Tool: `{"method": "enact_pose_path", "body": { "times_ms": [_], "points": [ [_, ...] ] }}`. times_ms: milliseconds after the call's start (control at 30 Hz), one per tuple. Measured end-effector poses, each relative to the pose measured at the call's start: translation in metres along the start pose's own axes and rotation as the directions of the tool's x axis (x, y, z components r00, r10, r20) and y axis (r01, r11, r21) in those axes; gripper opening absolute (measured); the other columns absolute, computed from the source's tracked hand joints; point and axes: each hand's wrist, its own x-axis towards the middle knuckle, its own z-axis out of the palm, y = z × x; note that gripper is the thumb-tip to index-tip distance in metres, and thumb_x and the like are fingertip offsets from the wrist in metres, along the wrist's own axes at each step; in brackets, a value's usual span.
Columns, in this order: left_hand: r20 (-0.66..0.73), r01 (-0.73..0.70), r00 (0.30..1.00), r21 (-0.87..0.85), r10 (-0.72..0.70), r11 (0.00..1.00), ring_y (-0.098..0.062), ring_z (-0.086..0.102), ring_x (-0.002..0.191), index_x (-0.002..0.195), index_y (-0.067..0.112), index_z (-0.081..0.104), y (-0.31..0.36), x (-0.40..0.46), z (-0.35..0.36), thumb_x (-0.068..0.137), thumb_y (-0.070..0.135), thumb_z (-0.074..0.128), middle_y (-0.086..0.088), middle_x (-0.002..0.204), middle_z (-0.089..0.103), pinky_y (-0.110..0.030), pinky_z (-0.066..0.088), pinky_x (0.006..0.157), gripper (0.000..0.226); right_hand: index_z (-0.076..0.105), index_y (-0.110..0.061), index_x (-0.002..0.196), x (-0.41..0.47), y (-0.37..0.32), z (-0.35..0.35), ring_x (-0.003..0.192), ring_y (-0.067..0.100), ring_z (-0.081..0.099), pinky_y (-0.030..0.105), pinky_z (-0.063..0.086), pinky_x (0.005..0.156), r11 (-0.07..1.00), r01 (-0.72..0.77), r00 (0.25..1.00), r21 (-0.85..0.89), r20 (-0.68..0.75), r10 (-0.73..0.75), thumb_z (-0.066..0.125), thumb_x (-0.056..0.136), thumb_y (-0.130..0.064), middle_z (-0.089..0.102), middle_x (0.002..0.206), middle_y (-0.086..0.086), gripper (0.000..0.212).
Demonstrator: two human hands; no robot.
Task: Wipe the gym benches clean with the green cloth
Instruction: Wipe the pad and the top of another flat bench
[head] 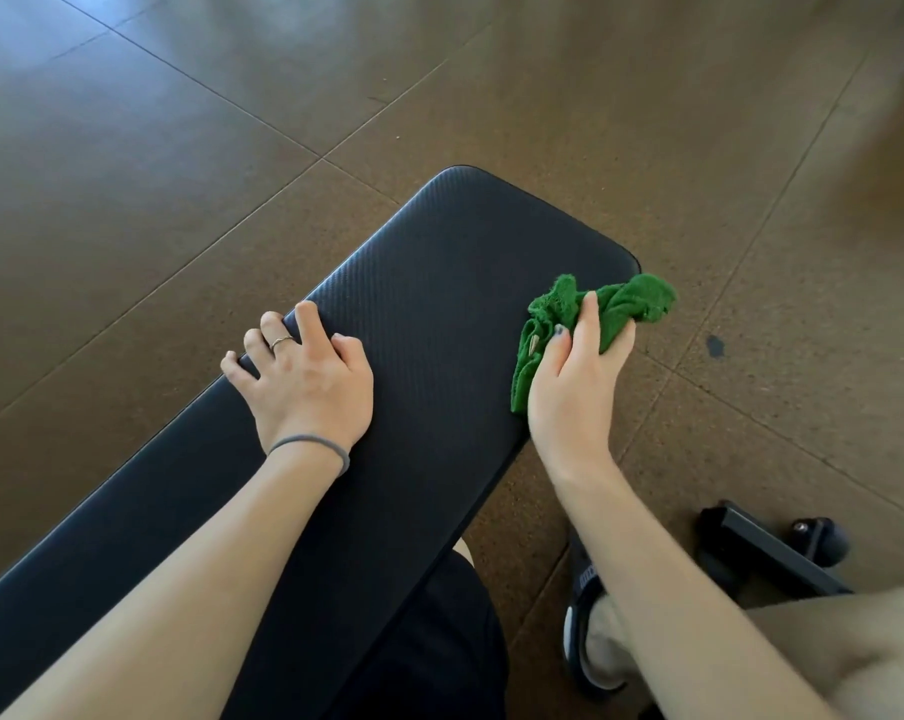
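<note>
Right hand [577, 371] grips bunched cloth [600, 314], fingers curled round it, at right edge of bench [429, 283] near far end. Left hand [304, 371] rests on pad, fingers bent over left edge, holding nothing. Band on left wrist. Slipper [587, 615] on floor [179, 122].

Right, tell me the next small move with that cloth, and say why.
Probably sweep the green cloth left across the bench pad, toward the left hand. The right hand has a grip on the bunched cloth at the pad's right edge, partly hanging off it, so the wide top in between looks uncovered. The left hand rests on the opposite edge, seemingly steadying the bench.
</note>
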Motion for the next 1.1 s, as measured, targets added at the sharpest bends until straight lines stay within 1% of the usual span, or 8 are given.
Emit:
{"method": "enact_pose_path", "body": {
  "times_ms": [133, 233, 367, 467, 600, 733, 933, 1100],
  "points": [
    [-0.007, -0.001, 1.000, 0.006, 0.001, 1.000, -0.041, 0.034, 0.140, 0.136, 0.017, 0.038, 0.000, 0.001, 0.000, 0.101, 0.034, 0.027, -0.021, 0.150, 0.041, -0.063, 0.018, 0.118, 0.041, 0.028, -0.017, 0.162, 0.053, -0.006, -0.005, 0.156, 0.039, 0.018, 0.051, 0.029, 0.123, 0.991, -0.009, 0.999, -0.134, -0.044, 0.003, 0.034, 0.112, -0.031, 0.002, 0.169, 0.023, 0.053],
    [-0.005, -0.002, 1.000, 0.004, 0.002, 1.000, -0.041, 0.034, 0.140, 0.137, 0.017, 0.038, -0.001, 0.001, 0.001, 0.102, 0.034, 0.027, -0.021, 0.151, 0.041, -0.063, 0.018, 0.119, 0.041, 0.041, -0.019, 0.157, 0.093, -0.018, -0.014, 0.146, 0.039, 0.029, 0.051, 0.034, 0.116, 0.938, -0.049, 0.997, -0.343, -0.068, 0.027, 0.034, 0.109, -0.036, 0.027, 0.161, 0.019, 0.051],
    [-0.018, -0.009, 1.000, 0.022, 0.010, 1.000, -0.041, 0.036, 0.137, 0.137, 0.017, 0.038, -0.001, 0.002, 0.003, 0.101, 0.034, 0.027, -0.020, 0.148, 0.042, -0.063, 0.020, 0.117, 0.041, 0.062, -0.011, 0.125, 0.143, -0.051, -0.008, 0.114, 0.039, 0.056, 0.050, 0.046, 0.096, 0.821, 0.062, 0.997, -0.568, 0.080, -0.019, 0.026, 0.105, -0.039, 0.063, 0.124, 0.017, 0.050],
    [-0.014, -0.004, 1.000, 0.031, 0.004, 1.000, -0.041, 0.036, 0.138, 0.139, 0.017, 0.038, -0.001, 0.002, 0.004, 0.102, 0.034, 0.029, -0.021, 0.149, 0.042, -0.063, 0.020, 0.117, 0.041, 0.060, -0.011, 0.129, 0.156, -0.071, 0.028, 0.119, 0.039, 0.056, 0.050, 0.043, 0.101, 0.751, 0.218, 0.975, -0.624, 0.175, -0.137, 0.024, 0.107, -0.038, 0.063, 0.129, 0.016, 0.050],
    [-0.018, -0.010, 1.000, 0.047, 0.011, 0.999, -0.041, 0.037, 0.138, 0.139, 0.018, 0.037, -0.001, 0.003, 0.007, 0.102, 0.034, 0.029, -0.020, 0.150, 0.042, -0.064, 0.022, 0.116, 0.042, 0.041, -0.012, 0.154, 0.151, -0.093, 0.088, 0.148, 0.037, 0.033, 0.055, 0.017, 0.124, 0.645, 0.397, 0.918, -0.653, 0.296, -0.265, 0.024, 0.109, -0.035, 0.042, 0.157, 0.017, 0.053],
    [-0.026, -0.004, 1.000, 0.057, 0.006, 0.998, -0.041, 0.038, 0.137, 0.139, 0.018, 0.037, -0.002, 0.003, 0.007, 0.100, 0.035, 0.026, -0.020, 0.150, 0.043, -0.064, 0.023, 0.116, 0.043, 0.033, -0.016, 0.160, 0.129, -0.101, 0.109, 0.158, 0.033, 0.013, 0.053, 0.006, 0.128, 0.562, 0.580, 0.814, -0.590, 0.456, -0.361, 0.024, 0.110, -0.036, 0.025, 0.169, 0.015, 0.054],
    [-0.040, -0.004, 0.999, 0.049, 0.006, 0.999, -0.041, 0.040, 0.133, 0.133, 0.017, 0.040, 0.000, 0.004, 0.006, 0.095, 0.037, 0.019, -0.020, 0.145, 0.045, -0.064, 0.025, 0.113, 0.048, 0.056, -0.019, 0.147, 0.032, -0.060, 0.079, 0.153, 0.031, 0.030, 0.052, 0.018, 0.127, 0.450, 0.854, 0.508, -0.262, 0.606, -0.612, 0.035, 0.103, -0.035, 0.043, 0.161, 0.012, 0.052],
    [-0.056, 0.007, 0.998, 0.046, -0.004, 0.999, -0.042, 0.042, 0.131, 0.128, 0.016, 0.040, -0.002, 0.004, 0.008, 0.095, 0.036, 0.022, -0.021, 0.144, 0.047, -0.064, 0.027, 0.112, 0.042, 0.064, -0.022, 0.138, 0.084, -0.083, 0.097, 0.143, 0.028, 0.043, 0.045, 0.030, 0.118, 0.353, 0.927, 0.334, -0.128, 0.712, -0.618, 0.038, 0.102, -0.038, 0.056, 0.148, 0.007, 0.047]
  ]
}}
